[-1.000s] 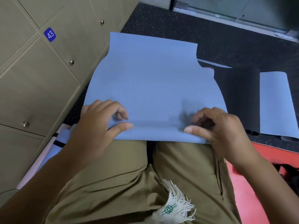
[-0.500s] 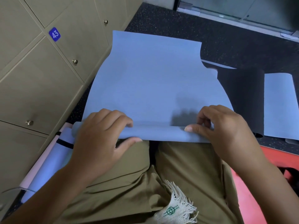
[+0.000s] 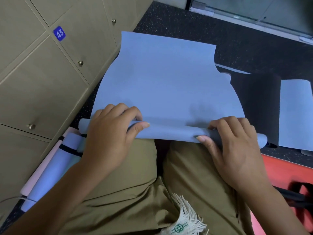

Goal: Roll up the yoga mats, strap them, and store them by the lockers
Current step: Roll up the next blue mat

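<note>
Left hand (image 3: 108,134) and right hand (image 3: 235,146) grip the mat's (image 3: 162,85) rolled near edge; lockers (image 3: 42,78) left, apparently touching it.

Soft, even indoor light, faint shadows, wide-angle bending at the edges, slight blur in the corners.

Fringed white cloth (image 3: 184,223) lies on khaki trousers (image 3: 135,192).

1. Both forearms (image 3: 64,189) are bare, with no sleeve in view.
2. The left hand (image 3: 108,138) and right hand (image 3: 237,150) wear no gloves or rings.
3. Olive-khaki trousers (image 3: 135,192) cover both thighs.
4. A cream fringed cloth (image 3: 184,221) with a green globe emblem lies at the waist.
</note>
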Demonstrator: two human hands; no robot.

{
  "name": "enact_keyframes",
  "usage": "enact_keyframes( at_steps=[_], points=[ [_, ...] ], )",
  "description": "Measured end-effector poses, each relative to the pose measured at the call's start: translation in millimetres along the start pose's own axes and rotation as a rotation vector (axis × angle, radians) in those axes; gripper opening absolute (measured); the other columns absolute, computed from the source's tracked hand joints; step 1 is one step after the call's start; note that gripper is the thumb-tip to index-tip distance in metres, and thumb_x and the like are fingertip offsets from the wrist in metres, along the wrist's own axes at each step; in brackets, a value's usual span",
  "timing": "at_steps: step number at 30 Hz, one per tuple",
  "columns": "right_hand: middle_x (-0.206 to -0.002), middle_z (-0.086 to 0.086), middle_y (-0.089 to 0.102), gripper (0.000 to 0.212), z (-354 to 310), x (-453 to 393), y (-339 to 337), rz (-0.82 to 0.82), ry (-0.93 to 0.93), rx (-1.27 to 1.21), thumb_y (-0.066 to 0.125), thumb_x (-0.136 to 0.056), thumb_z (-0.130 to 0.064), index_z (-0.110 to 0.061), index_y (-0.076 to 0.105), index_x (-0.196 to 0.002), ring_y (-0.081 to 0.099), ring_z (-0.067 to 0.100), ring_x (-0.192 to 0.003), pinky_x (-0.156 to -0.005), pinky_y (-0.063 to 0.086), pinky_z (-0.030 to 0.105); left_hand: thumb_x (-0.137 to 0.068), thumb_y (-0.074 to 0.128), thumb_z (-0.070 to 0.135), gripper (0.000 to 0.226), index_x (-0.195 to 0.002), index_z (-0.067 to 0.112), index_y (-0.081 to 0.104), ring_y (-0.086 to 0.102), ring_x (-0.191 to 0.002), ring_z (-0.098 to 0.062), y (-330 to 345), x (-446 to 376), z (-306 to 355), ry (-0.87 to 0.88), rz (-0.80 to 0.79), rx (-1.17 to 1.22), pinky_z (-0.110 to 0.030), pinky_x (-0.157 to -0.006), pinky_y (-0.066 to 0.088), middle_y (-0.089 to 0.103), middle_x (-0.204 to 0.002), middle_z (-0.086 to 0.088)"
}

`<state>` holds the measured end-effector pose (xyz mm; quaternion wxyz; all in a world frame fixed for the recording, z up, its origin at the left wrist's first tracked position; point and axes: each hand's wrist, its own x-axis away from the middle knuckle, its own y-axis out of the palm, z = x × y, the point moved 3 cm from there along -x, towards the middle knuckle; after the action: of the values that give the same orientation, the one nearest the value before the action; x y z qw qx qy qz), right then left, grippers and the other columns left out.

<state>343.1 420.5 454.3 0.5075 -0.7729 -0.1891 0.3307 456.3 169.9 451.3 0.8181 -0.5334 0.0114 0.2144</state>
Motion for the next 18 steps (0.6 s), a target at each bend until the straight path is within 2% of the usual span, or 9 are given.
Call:
enact_keyframes(
  at_steps=[3,8,11,14,18],
  points=[
    [-0.092,0.0,0.057,0.044,5.5,-6.9,2.8,-0.009,0.035,-0.048,0.047,-0.101,-0.054,-0.013,0.064,-0.099,0.047,0.027,-0.086,-0.078,0.039,0.042,-0.096,0.055,0.046,0.026,-0.092,0.023,0.067,0.055,-0.086,-0.019,-1.0,-5.9,3.4,-0.015,0.05,0.071,-0.042,-0.078,0.043,0.062,-0.091,0.011],
    [-0.086,-0.007,0.054,0.043,11.3,-21.2,3.5,-0.08,0.108,-0.154,0.046,-0.099,-0.06,-0.022,0.063,-0.091,0.047,0.019,-0.084,-0.073,0.043,0.04,-0.099,0.061,0.021,0.012,-0.093,0.014,0.069,0.056,-0.085,-0.029,1.5,-2.1,15.5,0.113,0.178,-0.098,-0.04,-0.075,0.04,0.064,-0.092,0.001],
    [-0.087,-0.013,0.054,0.044,15.1,-28.7,3.9,-0.168,0.187,-0.195,0.042,-0.095,-0.069,-0.03,0.06,-0.086,0.048,0.012,-0.089,-0.069,0.044,0.032,-0.099,0.061,0.029,0.021,-0.103,0.012,0.072,0.058,-0.093,-0.029,3.8,3.8,14.6,0.133,0.159,-0.119,-0.039,-0.082,0.04,0.065,-0.101,-0.002],
    [-0.092,-0.013,0.057,0.046,19.6,-37.8,4.6,-0.242,0.234,-0.221,0.043,-0.095,-0.073,-0.032,0.061,-0.084,0.049,0.007,-0.094,-0.071,0.041,0.02,-0.1,0.056,0.043,0.041,-0.127,0.014,0.069,0.057,-0.103,-0.031,6.8,9.2,13.9,0.163,0.062,-0.155,-0.044,-0.088,0.044,0.062,-0.113,-0.006],
    [-0.092,-0.015,0.058,0.035,24.4,-49.1,6.4,-0.251,0.263,-0.313,0.051,-0.088,-0.068,-0.035,0.062,-0.088,0.051,0.006,-0.095,-0.073,0.044,0.029,-0.098,0.055,0.051,0.053,-0.144,0.023,0.059,0.054,-0.115,-0.036,10.7,10.2,10.9,0.195,-0.035,-0.201,-0.048,-0.098,0.043,0.057,-0.127,-0.01]
  ],
)
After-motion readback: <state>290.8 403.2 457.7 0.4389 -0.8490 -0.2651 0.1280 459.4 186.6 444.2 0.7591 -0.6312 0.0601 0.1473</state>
